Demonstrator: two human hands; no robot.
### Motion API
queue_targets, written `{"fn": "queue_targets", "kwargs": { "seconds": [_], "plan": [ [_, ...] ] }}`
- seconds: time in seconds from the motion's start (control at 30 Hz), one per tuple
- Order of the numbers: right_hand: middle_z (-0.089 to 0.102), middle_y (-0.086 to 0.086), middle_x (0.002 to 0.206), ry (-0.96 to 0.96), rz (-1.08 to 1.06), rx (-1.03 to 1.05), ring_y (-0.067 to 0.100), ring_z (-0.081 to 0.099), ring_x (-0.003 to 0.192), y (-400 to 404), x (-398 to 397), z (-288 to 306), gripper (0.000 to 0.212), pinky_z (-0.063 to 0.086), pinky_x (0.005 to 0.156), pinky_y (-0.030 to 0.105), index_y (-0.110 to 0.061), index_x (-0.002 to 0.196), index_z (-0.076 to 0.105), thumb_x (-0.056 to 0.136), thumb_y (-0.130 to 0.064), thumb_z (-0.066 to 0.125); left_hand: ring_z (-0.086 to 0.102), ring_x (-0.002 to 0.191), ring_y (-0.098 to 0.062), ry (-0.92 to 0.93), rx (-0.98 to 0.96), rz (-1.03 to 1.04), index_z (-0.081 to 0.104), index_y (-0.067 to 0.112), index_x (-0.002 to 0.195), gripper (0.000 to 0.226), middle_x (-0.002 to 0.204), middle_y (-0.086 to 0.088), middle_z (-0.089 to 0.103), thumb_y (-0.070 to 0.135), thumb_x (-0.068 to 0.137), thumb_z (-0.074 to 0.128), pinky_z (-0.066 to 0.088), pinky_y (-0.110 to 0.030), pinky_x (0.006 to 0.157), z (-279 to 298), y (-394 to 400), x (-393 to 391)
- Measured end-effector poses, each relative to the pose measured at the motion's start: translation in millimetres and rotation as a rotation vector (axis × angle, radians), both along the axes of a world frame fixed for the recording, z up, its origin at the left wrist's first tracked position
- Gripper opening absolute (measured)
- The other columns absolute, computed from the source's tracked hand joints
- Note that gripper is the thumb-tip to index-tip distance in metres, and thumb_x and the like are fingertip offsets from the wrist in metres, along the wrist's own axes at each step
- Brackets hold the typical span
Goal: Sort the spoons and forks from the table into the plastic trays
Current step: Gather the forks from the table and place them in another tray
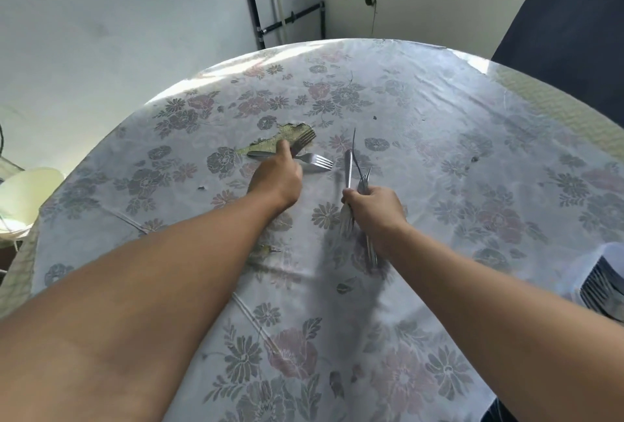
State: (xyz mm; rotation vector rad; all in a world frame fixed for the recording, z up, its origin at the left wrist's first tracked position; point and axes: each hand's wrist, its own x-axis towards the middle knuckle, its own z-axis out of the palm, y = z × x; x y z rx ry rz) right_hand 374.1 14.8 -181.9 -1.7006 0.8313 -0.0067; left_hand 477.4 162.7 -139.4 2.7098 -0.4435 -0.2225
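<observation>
Beside tear (287,136), your left hand (275,178) pinching fork (302,141); right hand (374,209) gripping fanned bundle (351,182), risking slipping out.

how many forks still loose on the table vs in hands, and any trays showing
forks flat on the table: 1
forks the left hand grips: 1
bundles of cutlery gripped by the right hand: 1 bundle, pieces too overlapped to count
trays in view: 1, at the right edge, already holding cutlery
total: 4 items
</observation>
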Motion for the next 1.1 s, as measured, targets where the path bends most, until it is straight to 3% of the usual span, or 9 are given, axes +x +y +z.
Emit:
{"fn": "queue_targets", "kwargs": {
  "seconds": [0.1,0.17,0.27,0.37,0.5,0.7,0.83,0.97,1.1],
  "plan": [
    [0.075,0.012,0.075,0.023,-0.002,0.017,0.026,0.066,0.063,0,5,-2,0.028,0.056,0.065,0.044,-0.013,0.083,0.076,0.094,-0.039,0.071,0.063,0.089,-0.030,0.064,0.087,0.033,0.042,0.018,0.141,0.041,0.108,-0.011,0.065,0.023,0.101,0.049,0.050,-0.037,0.068,-5,-6,15],
    [0.075,0.012,0.075,0.028,-0.015,0.039,0.029,0.068,0.065,-1,9,-1,0.029,0.058,0.068,0.045,-0.013,0.082,0.076,0.091,-0.040,0.072,0.065,0.091,-0.030,0.034,0.148,0.020,0.053,0.020,0.129,0.028,0.106,-0.010,0.068,0.020,0.100,0.049,0.056,-0.041,0.076,-13,-2,15],
    [0.077,0.012,0.077,0.050,-0.019,0.016,0.038,0.075,0.077,0,12,-6,0.036,0.061,0.079,0.057,-0.014,0.080,0.075,0.082,-0.050,0.071,0.064,0.071,-0.023,-0.094,0.183,-0.002,0.053,0.022,0.114,0.016,0.087,-0.005,0.064,0.010,0.104,0.046,0.060,-0.042,0.067,-22,7,9],
    [0.077,0.009,0.078,0.055,-0.005,-0.012,0.036,0.074,0.079,2,11,-8,0.036,0.059,0.082,0.054,-0.015,0.083,0.075,0.086,-0.051,0.071,0.059,0.079,-0.023,-0.171,0.239,-0.068,0.056,0.020,0.115,0.015,0.099,-0.004,0.058,0.013,0.103,0.050,0.058,-0.042,0.071,-21,13,5],
    [0.077,0.013,0.082,0.035,-0.039,0.025,0.030,0.069,0.065,2,4,-2,0.031,0.056,0.067,0.043,-0.011,0.086,0.076,0.092,-0.041,0.072,0.054,0.076,-0.020,-0.193,0.227,-0.124,0.057,0.019,0.107,0.013,0.103,-0.002,0.051,0.026,0.107,0.045,0.053,-0.038,0.066,-18,26,-11],
    [0.075,0.009,0.077,0.007,-0.029,0.084,0.025,0.067,0.071,8,-15,7,0.023,0.055,0.072,0.040,-0.011,0.086,0.076,0.095,-0.032,0.073,0.059,0.072,-0.021,-0.012,-0.133,0.017,0.049,0.017,0.107,0.013,0.088,-0.003,0.061,0.028,0.109,0.042,0.046,-0.038,0.060,-4,34,-49],
    [0.061,0.002,0.061,-0.021,-0.057,0.167,0.016,0.050,0.054,9,-38,21,0.022,0.041,0.057,0.027,-0.011,0.079,0.072,0.096,-0.024,0.073,0.065,0.083,-0.017,0.234,-0.526,0.238,0.052,0.019,0.109,0.007,0.093,-0.002,0.070,0.023,0.106,0.047,0.048,-0.033,0.068,17,22,-77],
    [0.045,-0.012,0.037,-0.033,-0.021,0.171,0.006,0.032,0.034,10,-59,47,0.021,0.031,0.040,0.020,-0.012,0.081,0.068,0.098,-0.024,0.072,0.060,0.076,-0.018,0.350,-0.755,0.449,0.059,0.015,0.094,0.010,0.085,-0.002,0.071,0.023,0.097,0.055,0.044,-0.032,0.067,32,9,-115],
    [0.040,-0.006,0.049,-0.054,0.076,0.190,0.007,0.029,0.037,6,-79,68,0.020,0.028,0.041,0.022,-0.009,0.088,0.070,0.097,-0.027,0.073,0.062,0.075,-0.022,0.407,-0.853,0.571,0.062,0.015,0.087,0.021,0.077,0.000,0.072,0.033,0.097,0.062,0.048,-0.037,0.075,41,1,-151]
  ]
}}
